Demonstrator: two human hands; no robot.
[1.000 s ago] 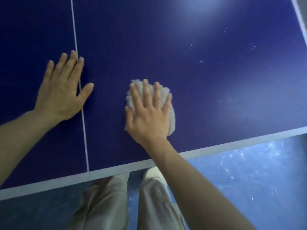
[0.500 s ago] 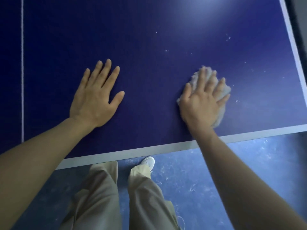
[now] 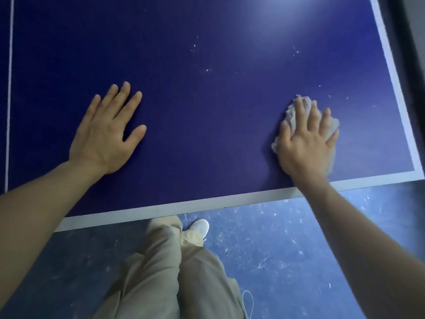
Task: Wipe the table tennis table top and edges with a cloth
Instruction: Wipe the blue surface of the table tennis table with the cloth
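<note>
Right hand (image 3: 307, 143): pressing flat, fingers (image 3: 300, 113) straight and slightly apart, on the cloth (image 3: 290, 116).
Cloth: lying near the worktop (image 3: 207, 100) right corner.
Left hand (image 3: 107, 132): resting flat, fingers spread, holding nothing.

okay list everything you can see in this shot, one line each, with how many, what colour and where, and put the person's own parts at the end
table tennis table: one, dark blue top, fills the upper part of the view
border lines: two, pale grey-white, along the near edge and the right edge, meeting at the near right corner
centre line: one, thin white, at the far left of the top
cloth: one, pale grey, crumpled, on the top near the right corner
specks: several, white, scattered on the top beyond the cloth
floor: blue, scuffed, below the table edge
left hand: flat on the bare top, fingers straight
right hand: pressing flat on the cloth
trouser legs: two, beige, bottom centre
shoe: one seen, white, near the table edge
</note>
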